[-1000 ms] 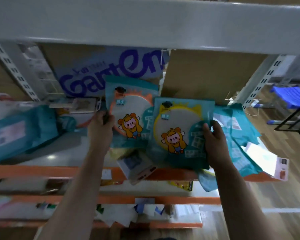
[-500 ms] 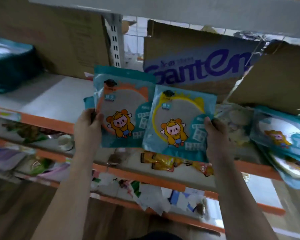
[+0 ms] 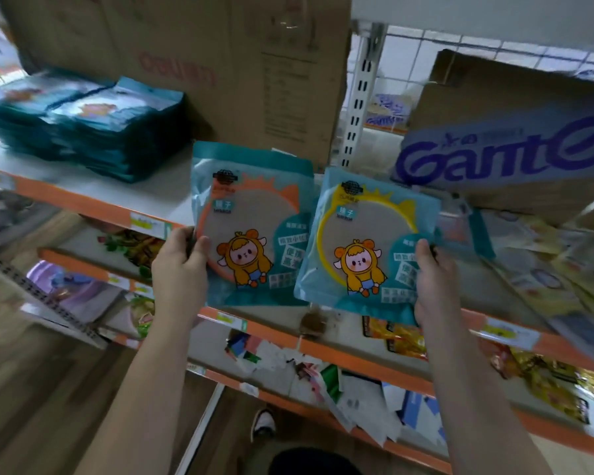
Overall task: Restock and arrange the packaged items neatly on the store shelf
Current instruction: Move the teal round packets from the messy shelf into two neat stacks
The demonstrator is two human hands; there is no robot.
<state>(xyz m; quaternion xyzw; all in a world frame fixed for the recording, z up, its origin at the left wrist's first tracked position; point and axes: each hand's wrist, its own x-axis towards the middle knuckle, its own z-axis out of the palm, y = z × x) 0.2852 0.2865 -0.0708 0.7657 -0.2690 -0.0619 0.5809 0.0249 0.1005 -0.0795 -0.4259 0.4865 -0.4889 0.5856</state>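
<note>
Done: a teal stack (image 3: 93, 128) lies fairly tidy on the shelf (image 3: 83, 200).
In hand: left hand (image 3: 180, 265) grips the orange-ringed packet (image 3: 251, 228); right hand (image 3: 434, 275) grips the yellow-ringed packet (image 3: 364, 245).
Left: both unplaced; the blurred right-hand packets (image 3: 542, 269) look loose.

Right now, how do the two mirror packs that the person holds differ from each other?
The orange-ring pack is in the left hand; the yellow-ring pack is in the right hand. The orange-ring pack sits higher and nearly upright; the yellow-ring pack is lower and tilted. The yellow-ring pack overlaps the orange-ring pack's right edge. Both are teal bags with the same cartoon figure.
</note>
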